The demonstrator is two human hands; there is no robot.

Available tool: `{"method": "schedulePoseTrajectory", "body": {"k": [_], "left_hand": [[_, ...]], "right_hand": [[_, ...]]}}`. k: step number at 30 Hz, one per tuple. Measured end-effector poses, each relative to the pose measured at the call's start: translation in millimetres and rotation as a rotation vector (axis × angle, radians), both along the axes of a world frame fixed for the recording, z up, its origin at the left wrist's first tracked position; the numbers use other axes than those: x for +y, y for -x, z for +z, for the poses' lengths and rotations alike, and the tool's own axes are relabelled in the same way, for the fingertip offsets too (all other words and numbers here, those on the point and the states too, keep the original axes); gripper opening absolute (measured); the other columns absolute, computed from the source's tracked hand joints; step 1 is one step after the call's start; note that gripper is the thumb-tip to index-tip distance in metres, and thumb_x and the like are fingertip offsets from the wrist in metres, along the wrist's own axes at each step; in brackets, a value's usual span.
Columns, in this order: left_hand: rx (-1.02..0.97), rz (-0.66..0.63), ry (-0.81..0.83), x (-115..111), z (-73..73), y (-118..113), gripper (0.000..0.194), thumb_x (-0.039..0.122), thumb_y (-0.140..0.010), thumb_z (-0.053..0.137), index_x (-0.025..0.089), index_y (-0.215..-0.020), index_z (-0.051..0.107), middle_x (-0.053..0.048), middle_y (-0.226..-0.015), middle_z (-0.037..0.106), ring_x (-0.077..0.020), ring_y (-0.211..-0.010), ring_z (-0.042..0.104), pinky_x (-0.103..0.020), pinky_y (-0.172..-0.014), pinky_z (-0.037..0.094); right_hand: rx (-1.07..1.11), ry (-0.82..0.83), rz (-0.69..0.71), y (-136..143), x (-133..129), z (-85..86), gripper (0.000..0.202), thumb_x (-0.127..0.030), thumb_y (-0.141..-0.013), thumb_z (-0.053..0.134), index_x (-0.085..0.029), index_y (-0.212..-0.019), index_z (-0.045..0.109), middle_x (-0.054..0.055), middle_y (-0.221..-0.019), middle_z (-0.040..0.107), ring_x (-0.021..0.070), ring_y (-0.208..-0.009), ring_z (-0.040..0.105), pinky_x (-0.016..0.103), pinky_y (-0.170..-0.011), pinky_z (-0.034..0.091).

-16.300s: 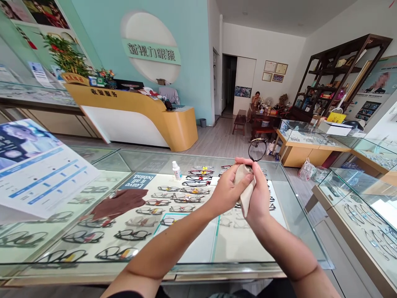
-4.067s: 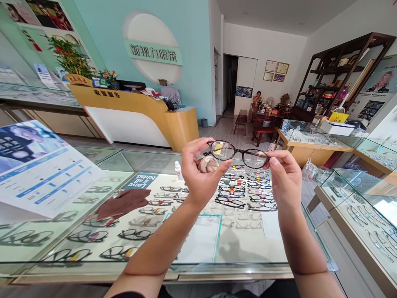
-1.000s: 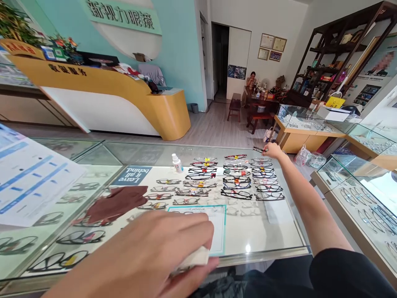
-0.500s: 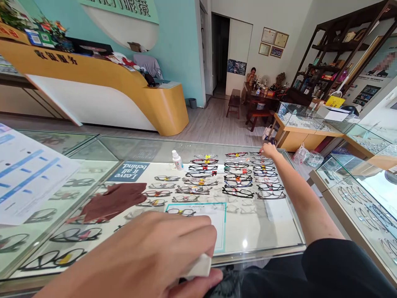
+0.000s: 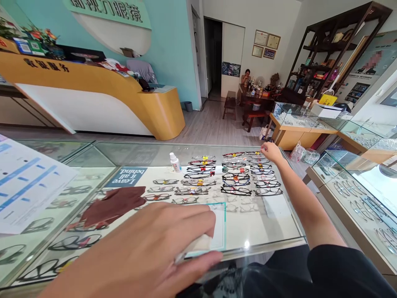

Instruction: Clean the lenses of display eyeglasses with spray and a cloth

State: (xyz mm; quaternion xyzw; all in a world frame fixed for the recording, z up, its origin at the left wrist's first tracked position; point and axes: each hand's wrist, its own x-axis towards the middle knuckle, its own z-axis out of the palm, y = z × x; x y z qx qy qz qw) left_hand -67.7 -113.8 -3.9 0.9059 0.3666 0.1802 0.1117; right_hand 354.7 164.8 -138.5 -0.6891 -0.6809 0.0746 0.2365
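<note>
My left hand [image 5: 164, 244] is large in the near foreground above the glass counter, its fingers curled round a small pale object [image 5: 198, 244] mostly hidden by them. My right hand [image 5: 272, 152] reaches to the counter's far right, its fingers pinched at the back pair of glasses [image 5: 256, 153] in the right-hand column. Several pairs of eyeglasses [image 5: 236, 191] lie in columns on the glass top. A small white bottle [image 5: 175, 162] stands left of them. A brown cloth [image 5: 114, 203] lies crumpled further left.
Printed sheets [image 5: 29, 182] lie at the left. More frames show inside the glass case [image 5: 297, 239]. Beyond it are a yellow and white reception counter [image 5: 161, 111], wooden stools [image 5: 229, 103], a seated person [image 5: 247, 77], and further display cases [image 5: 333, 174] at the right.
The view has shifted slightly. The thumb of my left hand has moved away from the pale object, which shows less now. My right hand stays at the back of the right column.
</note>
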Motion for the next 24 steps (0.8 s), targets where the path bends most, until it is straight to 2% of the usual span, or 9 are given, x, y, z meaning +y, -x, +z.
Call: {"method": "schedulePoseTrajectory", "body": {"k": [2, 5, 9, 11, 14, 16, 19, 21, 24], "left_hand": [[0.014, -0.050, -0.007, 7.2, 3.5, -5.1, 0.038, 0.051, -0.103, 0.056, 0.027, -0.074, 0.062, 0.001, -0.071, 0.067, -0.0192, -0.062, 0.060, -0.031, -0.058, 0.040], [-0.003, -0.092, -0.052, 16.7, 9.8, -14.8, 0.038, 0.050, -0.101, 0.057, 0.027, -0.071, 0.060, 0.002, -0.065, 0.063, -0.0195, -0.053, 0.054, -0.033, -0.053, 0.034], [0.015, -0.037, -0.005, 23.7, 16.2, -27.9, 0.043, 0.056, -0.100, 0.055, 0.026, -0.070, 0.059, 0.001, -0.065, 0.064, -0.0198, -0.054, 0.054, -0.032, -0.053, 0.034], [0.047, -0.007, 0.038, 27.7, 17.1, -34.7, 0.045, 0.057, -0.101, 0.053, 0.025, -0.070, 0.058, 0.000, -0.066, 0.064, -0.0196, -0.057, 0.055, -0.031, -0.054, 0.036], [0.132, 0.046, 0.072, 39.4, 14.3, -46.5, 0.046, 0.056, -0.101, 0.050, 0.024, -0.068, 0.053, -0.001, -0.066, 0.063, -0.0188, -0.057, 0.054, -0.031, -0.057, 0.035], [0.224, 0.084, 0.105, 52.7, 9.8, -56.2, 0.043, 0.053, -0.100, 0.050, 0.024, -0.069, 0.053, -0.001, -0.067, 0.064, -0.0194, -0.060, 0.054, -0.031, -0.059, 0.033], [0.330, 0.116, 0.179, 80.9, -1.6, -74.4, 0.030, 0.044, -0.096, 0.055, 0.024, -0.075, 0.062, -0.002, -0.073, 0.070, -0.0225, -0.070, 0.061, -0.031, -0.062, 0.033], [0.371, 0.097, 0.276, 102.6, -14.0, -87.5, 0.020, 0.034, -0.092, 0.056, 0.024, -0.080, 0.069, -0.003, -0.081, 0.075, -0.0234, -0.078, 0.065, -0.031, -0.064, 0.035], [0.458, 0.142, 0.363, 130.5, -41.1, -104.0, 0.017, 0.032, -0.086, 0.062, 0.024, -0.087, 0.077, -0.004, -0.088, 0.078, -0.0251, -0.082, 0.068, -0.031, -0.064, 0.037]], "right_hand": [[0.204, -0.052, -0.074, -20.5, -18.0, -5.3, 0.031, -0.046, -0.100, 0.071, -0.016, -0.096, 0.072, 0.005, -0.094, 0.072, 0.0213, -0.095, 0.067, 0.040, -0.092, 0.057], [0.552, -0.113, -0.200, -53.7, -46.5, -18.8, 0.032, -0.046, -0.102, 0.070, -0.015, -0.104, 0.070, 0.002, -0.098, 0.071, 0.0172, -0.085, 0.069, 0.033, -0.077, 0.060], [1.014, -0.126, -0.293, -86.7, -77.0, -36.0, 0.031, -0.046, -0.106, 0.064, -0.016, -0.104, 0.068, -0.002, -0.084, 0.066, 0.0081, -0.061, 0.057, 0.022, -0.055, 0.051], [1.209, -0.140, -0.293, -95.6, -86.0, -40.9, 0.038, -0.049, -0.107, 0.061, -0.017, -0.087, 0.062, -0.008, -0.066, 0.053, 0.0057, -0.049, 0.042, 0.020, -0.047, 0.041], [1.451, -0.167, -0.252, -100.6, -90.6, -45.2, 0.056, -0.052, -0.104, 0.061, -0.024, -0.064, 0.033, -0.013, -0.049, 0.022, 0.0071, -0.040, 0.020, 0.021, -0.039, 0.029], [1.576, -0.162, -0.217, -100.4, -89.1, -47.7, 0.066, -0.051, -0.098, 0.067, -0.025, -0.065, 0.017, -0.013, -0.047, 0.011, 0.0086, -0.041, 0.013, 0.022, -0.036, 0.025], [1.713, -0.125, -0.182, -99.5, -84.0, -52.3, 0.071, -0.046, -0.094, 0.072, -0.025, -0.069, 0.009, -0.013, -0.049, 0.008, 0.0089, -0.043, 0.009, 0.022, -0.036, 0.023], [1.778, -0.104, -0.169, -100.0, -80.4, -55.4, 0.071, -0.044, -0.094, 0.071, -0.025, -0.071, 0.007, -0.012, -0.050, 0.007, 0.0087, -0.043, 0.007, 0.021, -0.036, 0.021], [1.850, -0.087, -0.152, -101.8, -75.9, -58.7, 0.071, -0.046, -0.094, 0.070, -0.024, -0.072, 0.007, -0.012, -0.049, 0.006, 0.0085, -0.043, 0.005, 0.022, -0.035, 0.020]]}}
